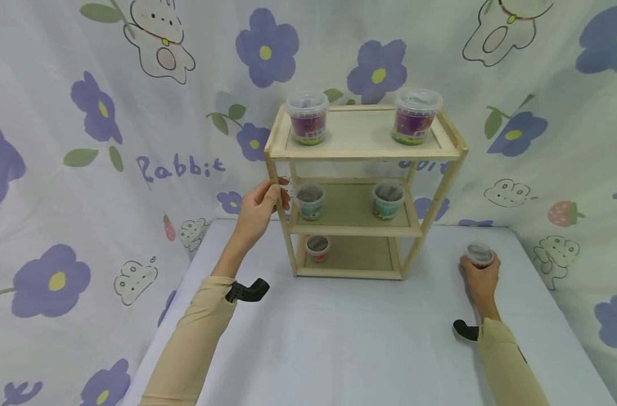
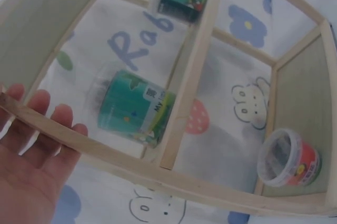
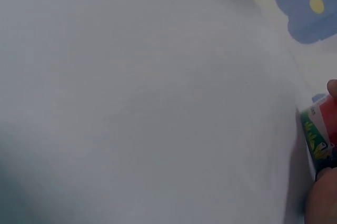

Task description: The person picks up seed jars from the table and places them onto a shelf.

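Observation:
My left hand (image 1: 257,210) grips the left front post of a three-tier wooden shelf (image 1: 360,128), with its fingers curled round the wood in the left wrist view. Over at the right side of the table, my right hand (image 1: 483,283) holds a small clear-lidded plastic tub (image 1: 479,253). The right wrist view catches just the red and green side of that tub at its right edge, with a bit of the fingers. A similar red tub (image 1: 318,248) stands on the shelf's bottom tier, at the left.
Two larger purple tubs, left (image 1: 309,125) and right (image 1: 413,125), stand on the top tier. On the middle tier are two teal tubs, left (image 1: 310,207) and right (image 1: 387,207). The white table (image 1: 349,338) meets a flower-and-rabbit cloth (image 1: 176,129) behind and at the sides.

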`<control>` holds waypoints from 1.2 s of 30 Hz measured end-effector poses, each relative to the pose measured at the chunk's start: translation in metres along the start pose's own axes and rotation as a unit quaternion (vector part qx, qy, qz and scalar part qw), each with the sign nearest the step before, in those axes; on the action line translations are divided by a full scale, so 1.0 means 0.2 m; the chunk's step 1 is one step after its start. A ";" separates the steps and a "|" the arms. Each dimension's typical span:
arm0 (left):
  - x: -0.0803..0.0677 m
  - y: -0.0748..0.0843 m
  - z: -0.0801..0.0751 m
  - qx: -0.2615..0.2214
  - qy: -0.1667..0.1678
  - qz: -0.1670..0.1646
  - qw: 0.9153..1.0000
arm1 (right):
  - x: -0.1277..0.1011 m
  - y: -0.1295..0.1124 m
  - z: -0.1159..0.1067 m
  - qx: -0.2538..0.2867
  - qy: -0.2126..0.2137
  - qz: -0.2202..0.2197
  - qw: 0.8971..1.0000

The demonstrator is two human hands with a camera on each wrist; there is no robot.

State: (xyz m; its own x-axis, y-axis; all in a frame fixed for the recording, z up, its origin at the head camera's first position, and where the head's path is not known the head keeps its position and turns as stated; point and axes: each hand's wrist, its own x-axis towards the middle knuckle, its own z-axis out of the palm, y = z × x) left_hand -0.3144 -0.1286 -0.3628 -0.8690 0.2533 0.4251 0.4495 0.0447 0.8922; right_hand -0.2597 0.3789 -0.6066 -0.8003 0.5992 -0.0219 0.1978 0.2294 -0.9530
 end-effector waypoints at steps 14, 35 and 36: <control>0.00 0.00 0.00 -0.006 -0.009 0.012 1.000 | -0.36 0.07 -0.06 -0.028 -0.083 -0.042 0.995; -0.01 0.01 -0.01 -0.002 -0.007 0.010 1.000 | -0.71 -0.13 0.43 0.051 -0.233 -0.088 0.967; -0.01 0.01 -0.01 -0.003 -0.007 0.011 1.000 | -0.71 -0.14 0.44 0.051 -0.235 -0.092 0.966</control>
State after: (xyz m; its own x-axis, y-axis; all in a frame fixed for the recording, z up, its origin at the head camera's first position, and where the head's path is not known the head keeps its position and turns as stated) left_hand -0.3122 -0.1310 -0.3617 -0.8558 0.2684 0.4422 0.4670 0.0335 0.8836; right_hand -0.2014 0.2188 -0.6039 -0.9899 0.1361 0.0391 -0.0100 0.2080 -0.9781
